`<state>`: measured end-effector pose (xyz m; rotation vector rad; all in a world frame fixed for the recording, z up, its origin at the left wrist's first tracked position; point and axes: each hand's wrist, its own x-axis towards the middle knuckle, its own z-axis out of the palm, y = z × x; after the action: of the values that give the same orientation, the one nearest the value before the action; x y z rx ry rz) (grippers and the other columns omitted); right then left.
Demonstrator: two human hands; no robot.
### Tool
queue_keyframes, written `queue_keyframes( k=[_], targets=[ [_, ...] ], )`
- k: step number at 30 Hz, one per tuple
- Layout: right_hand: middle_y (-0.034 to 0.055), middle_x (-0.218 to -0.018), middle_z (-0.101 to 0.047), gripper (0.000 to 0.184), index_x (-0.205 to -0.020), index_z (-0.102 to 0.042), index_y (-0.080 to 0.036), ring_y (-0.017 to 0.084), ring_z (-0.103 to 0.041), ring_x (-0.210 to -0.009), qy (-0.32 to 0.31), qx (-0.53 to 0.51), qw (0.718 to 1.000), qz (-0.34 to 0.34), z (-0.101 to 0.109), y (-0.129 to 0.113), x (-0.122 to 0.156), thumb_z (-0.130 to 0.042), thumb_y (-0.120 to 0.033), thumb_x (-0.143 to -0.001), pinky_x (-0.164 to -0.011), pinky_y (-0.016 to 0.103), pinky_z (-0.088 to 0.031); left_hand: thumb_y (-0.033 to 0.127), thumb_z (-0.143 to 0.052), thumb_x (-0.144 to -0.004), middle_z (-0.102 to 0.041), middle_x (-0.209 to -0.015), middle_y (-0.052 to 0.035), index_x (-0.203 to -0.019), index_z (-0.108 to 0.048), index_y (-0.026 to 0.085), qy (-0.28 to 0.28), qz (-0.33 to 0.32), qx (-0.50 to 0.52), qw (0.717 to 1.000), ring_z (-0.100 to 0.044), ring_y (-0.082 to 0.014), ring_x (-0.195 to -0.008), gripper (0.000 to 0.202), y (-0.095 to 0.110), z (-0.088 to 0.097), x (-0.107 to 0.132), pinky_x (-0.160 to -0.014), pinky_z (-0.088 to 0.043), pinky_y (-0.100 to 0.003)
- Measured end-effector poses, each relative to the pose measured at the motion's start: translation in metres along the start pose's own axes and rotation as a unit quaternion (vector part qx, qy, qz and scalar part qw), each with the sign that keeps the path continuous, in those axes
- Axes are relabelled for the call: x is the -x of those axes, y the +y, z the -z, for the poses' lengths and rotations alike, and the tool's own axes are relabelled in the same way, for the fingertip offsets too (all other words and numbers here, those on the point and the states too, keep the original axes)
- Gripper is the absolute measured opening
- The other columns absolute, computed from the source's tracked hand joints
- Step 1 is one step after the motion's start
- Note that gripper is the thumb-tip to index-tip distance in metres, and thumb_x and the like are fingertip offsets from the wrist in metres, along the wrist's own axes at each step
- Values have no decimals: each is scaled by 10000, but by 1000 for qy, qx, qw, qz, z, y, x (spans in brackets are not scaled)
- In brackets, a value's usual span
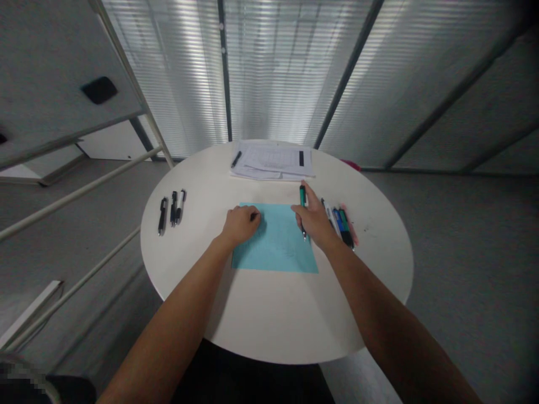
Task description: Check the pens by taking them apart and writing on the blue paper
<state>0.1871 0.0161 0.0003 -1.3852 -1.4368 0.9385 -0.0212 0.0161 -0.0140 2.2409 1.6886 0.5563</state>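
A sheet of light blue paper (pixel 275 247) lies on the round white table (pixel 261 320). My left hand (pixel 241 225) rests over the sheet's left edge with its fingers curled. A dark spot shows inside that curl, and I cannot make out what it is. Between the thumb and fingers of my right hand (pixel 316 223) is a green and black pen (pixel 302 195), held over the paper's right edge with its tip toward me. Close to the right of this hand lies a row of several pens (pixel 342 224), partly hidden by the hand and forearm.
Three black and white pens (pixel 173 209) lie on the table's left side. At the back sits a stack of printed papers (pixel 272 160) with a dark pen (pixel 236 159) on it. White metal rails (pixel 84 193) run along the left, and blinds (pixel 269 73) stand behind the table.
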Motion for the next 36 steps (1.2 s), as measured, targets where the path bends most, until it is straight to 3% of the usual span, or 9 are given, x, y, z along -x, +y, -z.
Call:
queue_keyframes(
  k=[3,7,14,19,23,26,29,33,36],
  targets=[
    [-92,-493,-417,738,-1468,-280,-284,109,-396,-399,9,1,1000,4,1,0,0,-540,-257,-778,-413,224,-304,299,-441,-873,-708,-974,-99,-922,-705,190,-5,5,-4,1000,-611,-234,-918,290,1,1,0,-850,-440,-375],
    [-90,-512,-346,626,-1396,-415,-299,91,-324,-405,-4,47,998,38,4,0,3,-568,-269,-790,-416,216,-232,303,-438,-871,-708,-973,-89,-932,-700,197,-7,4,-7,1000,-609,-238,-912,289,2,3,0,-847,-437,-380],
    [-88,-532,-316,547,-1342,-476,-290,87,-291,-432,-13,77,995,62,4,1,6,-554,-249,-802,-435,217,-215,312,-440,-877,-706,-982,-85,-945,-704,198,-9,9,-13,1000,-608,-226,-921,295,3,3,0,-869,-441,-364],
    [-88,-521,-342,636,-1420,-417,-284,97,-309,-442,-7,111,991,67,2,-1,7,-551,-276,-798,-459,225,-269,311,-433,-880,-708,-975,-89,-943,-706,192,-7,10,-12,1000,-611,-223,-906,303,3,4,1,-860,-443,-358],
    [-30,-617,-529,716,-1495,-309,-256,119,-394,-486,20,174,983,47,5,-2,5,-502,-260,-805,-519,256,-355,314,-439,-879,-710,-979,-94,-957,-709,193,-11,13,-9,1000,-613,-233,-925,306,3,4,1,-870,-442,-372],
    [37,-793,-643,735,-1515,-263,-254,154,-521,-593,26,283,959,21,12,-2,2,-472,-255,-811,-615,284,-418,303,-443,-877,-709,-989,-98,-957,-712,194,-7,11,-4,1000,-614,-227,-931,301,2,3,1,-878,-442,-368],
    [100,-927,-683,722,-1525,-237,-250,226,-620,-758,31,404,914,-7,19,-3,-1,-455,-268,-836,-728,346,-450,304,-445,-875,-709,-995,-93,-963,-711,202,-3,7,-2,1000,-615,-227,-929,298,1,2,0,-880,-443,-375],
    [161,-1101,-669,673,-1509,-280,-267,306,-643,-945,44,503,862,-40,25,-4,0,-452,-282,-858,-801,415,-460,316,-439,-878,-709,-1008,-90,-978,-708,202,-9,10,-2,1000,-611,-236,-959,309,0,2,0,-895,-435,-386],
    [164,-1175,-639,599,-1464,-373,-283,312,-635,-1003,53,535,841,-53,27,-4,2,-444,-284,-869,-813,421,-468,311,-437,-876,-710,-1015,-90,-979,-707,200,-13,13,-2,1000,-610,-237,-961,310,1,2,0,-896,-432,-387]
  ],
)
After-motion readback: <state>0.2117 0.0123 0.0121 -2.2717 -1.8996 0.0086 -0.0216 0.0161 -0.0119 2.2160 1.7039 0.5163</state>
